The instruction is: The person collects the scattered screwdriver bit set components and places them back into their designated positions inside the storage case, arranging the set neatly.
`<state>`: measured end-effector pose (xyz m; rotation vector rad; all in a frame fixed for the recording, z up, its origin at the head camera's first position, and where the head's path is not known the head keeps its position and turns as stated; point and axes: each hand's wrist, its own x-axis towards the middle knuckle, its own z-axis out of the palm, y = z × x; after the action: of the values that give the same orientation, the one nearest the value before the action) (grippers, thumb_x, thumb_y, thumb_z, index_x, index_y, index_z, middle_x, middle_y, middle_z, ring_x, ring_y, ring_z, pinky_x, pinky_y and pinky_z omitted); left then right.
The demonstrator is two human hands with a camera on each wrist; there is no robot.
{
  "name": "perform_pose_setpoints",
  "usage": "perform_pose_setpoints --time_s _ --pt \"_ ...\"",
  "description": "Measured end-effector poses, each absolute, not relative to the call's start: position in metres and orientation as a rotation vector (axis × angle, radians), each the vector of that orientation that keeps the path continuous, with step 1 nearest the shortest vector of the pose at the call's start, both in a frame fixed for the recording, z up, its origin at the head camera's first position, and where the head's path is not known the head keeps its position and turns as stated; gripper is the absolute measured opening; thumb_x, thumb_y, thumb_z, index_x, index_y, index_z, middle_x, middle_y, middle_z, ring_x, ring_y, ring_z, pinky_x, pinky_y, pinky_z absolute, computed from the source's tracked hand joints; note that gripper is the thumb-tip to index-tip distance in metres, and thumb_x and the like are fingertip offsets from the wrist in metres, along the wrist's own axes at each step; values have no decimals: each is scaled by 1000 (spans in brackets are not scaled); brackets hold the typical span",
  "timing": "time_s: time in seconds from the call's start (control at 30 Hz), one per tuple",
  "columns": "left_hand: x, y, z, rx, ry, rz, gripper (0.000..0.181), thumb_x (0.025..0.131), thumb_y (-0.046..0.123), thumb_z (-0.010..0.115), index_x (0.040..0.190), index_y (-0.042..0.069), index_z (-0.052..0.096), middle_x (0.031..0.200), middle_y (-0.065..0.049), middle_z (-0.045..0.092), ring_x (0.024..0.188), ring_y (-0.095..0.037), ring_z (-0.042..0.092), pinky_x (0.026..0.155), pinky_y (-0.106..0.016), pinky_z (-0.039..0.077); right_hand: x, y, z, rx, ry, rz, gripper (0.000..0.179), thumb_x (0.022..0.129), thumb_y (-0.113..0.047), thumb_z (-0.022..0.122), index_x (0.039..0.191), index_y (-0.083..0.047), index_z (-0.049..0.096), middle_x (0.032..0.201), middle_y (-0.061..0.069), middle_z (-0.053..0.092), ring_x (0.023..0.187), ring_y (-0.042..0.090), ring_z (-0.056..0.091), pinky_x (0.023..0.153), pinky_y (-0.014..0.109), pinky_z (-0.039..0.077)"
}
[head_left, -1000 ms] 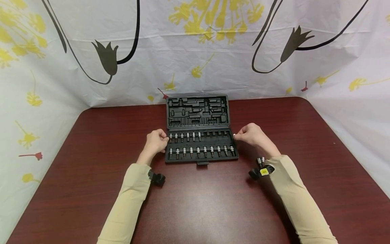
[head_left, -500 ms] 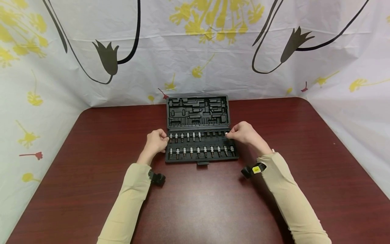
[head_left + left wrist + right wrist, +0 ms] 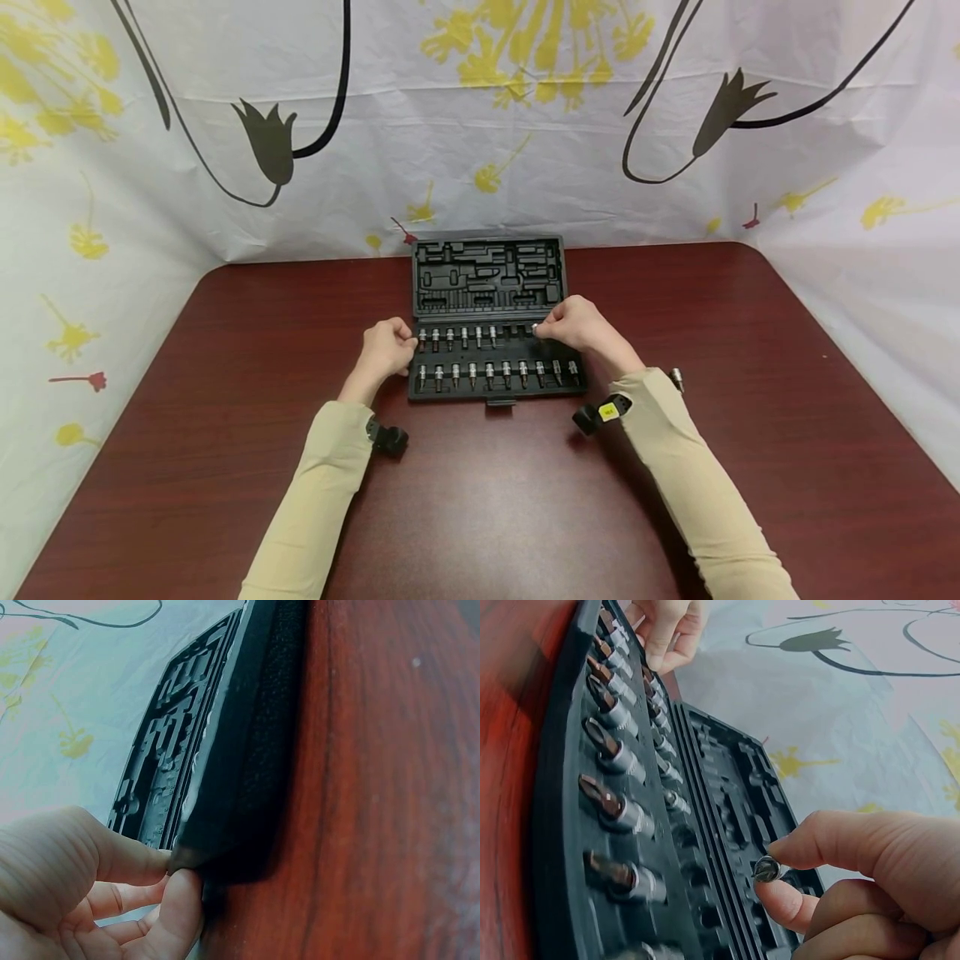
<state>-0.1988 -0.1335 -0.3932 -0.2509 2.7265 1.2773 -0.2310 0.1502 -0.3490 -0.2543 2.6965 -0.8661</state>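
Observation:
A black plastic case (image 3: 495,354) lies unfolded, its moulded lid (image 3: 489,275) leaning back behind the base. Silver bit sockets (image 3: 490,375) fill the base's front row, and several more occupy the left part of the back row. My left hand (image 3: 384,350) pinches the case's left edge between thumb and finger, which the left wrist view shows close up. Between the thumb and index finger of my right hand (image 3: 581,323) is one bit socket (image 3: 766,870), its tip toward the right wrist camera. It is over the back row, near the vacant slots right of the filled ones.
A loose bit socket (image 3: 677,379) shows beside my right sleeve, partly hidden by it. A latch tab (image 3: 500,402) juts from the case's front edge. Behind the reddish-brown table (image 3: 300,292) hangs a white flower-patterned sheet (image 3: 420,158).
My right hand has moved left with the bit socket, from beyond the case's right edge to over the back row. The left hand stays at the left edge.

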Motion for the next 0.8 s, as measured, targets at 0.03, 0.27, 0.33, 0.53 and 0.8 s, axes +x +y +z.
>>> perform_pose_setpoints --time_s 0.03,0.27,0.33,0.53,0.8 --pt "-199 -133 -393 -251 2725 1277 8 91 4 56 84 2 53 72 -9 57 47 -15 56 45 -27 53 -231 148 -349 -251 2691 -872 26 84 -21 65 72 2 69 52 -7 47 51 8 33 51 23 32" --pt "-198 -134 -392 -237 2724 1283 8 91 4 56 84 1 54 73 -10 57 48 -15 56 45 -27 53 -234 137 -350 -211 2632 -916 28 86 -21 64 69 2 65 47 -7 38 45 7 27 49 24 31" --pt "-198 -134 -392 -235 2722 1286 8 91 4 56 84 1 54 73 -10 57 48 -15 56 46 -27 53 -234 135 -350 -195 2620 -933 28 86 -20 64 67 0 63 46 -7 36 44 7 25 48 24 29" --pt "-198 -135 -392 -224 2718 1295 8 91 4 56 84 1 54 73 -10 57 48 -15 56 46 -28 54 -235 129 -352 -180 2599 -987 28 85 -18 65 63 -1 60 46 -7 34 43 7 23 45 23 25" --pt "-198 -135 -392 -229 2711 1301 7 91 4 56 84 1 54 73 -10 56 47 -15 56 46 -28 54 -237 121 -355 -165 2567 -975 32 87 -21 64 61 -5 55 47 -7 28 43 7 20 44 23 24"
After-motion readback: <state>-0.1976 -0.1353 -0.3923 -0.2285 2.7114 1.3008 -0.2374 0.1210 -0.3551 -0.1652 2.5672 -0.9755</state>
